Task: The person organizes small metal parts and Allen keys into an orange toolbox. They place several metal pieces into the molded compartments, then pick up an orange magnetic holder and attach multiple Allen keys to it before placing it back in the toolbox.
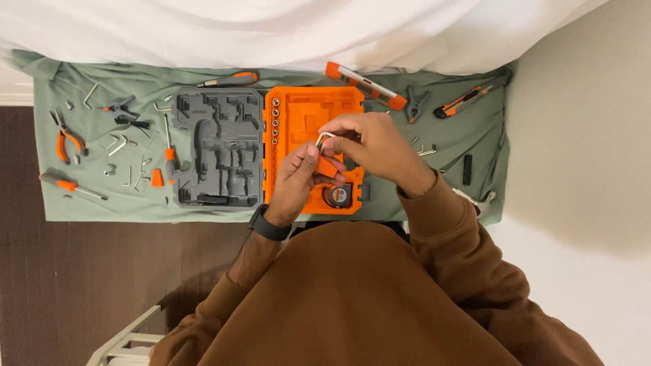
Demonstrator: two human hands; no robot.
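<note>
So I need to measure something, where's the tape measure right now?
In the head view the tape measure sits in the lower right corner of the orange case half, just below the left hand and the small orange holder it grips.

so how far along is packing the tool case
Early on. Done: sockets sit in a row in the orange tray, with a tape measure at its lower edge. In hand: the left hand holds an orange holder while the right hand fits a hex key. Left: the grey tray is mostly empty; pliers and loose keys lie on the cloth.
</note>
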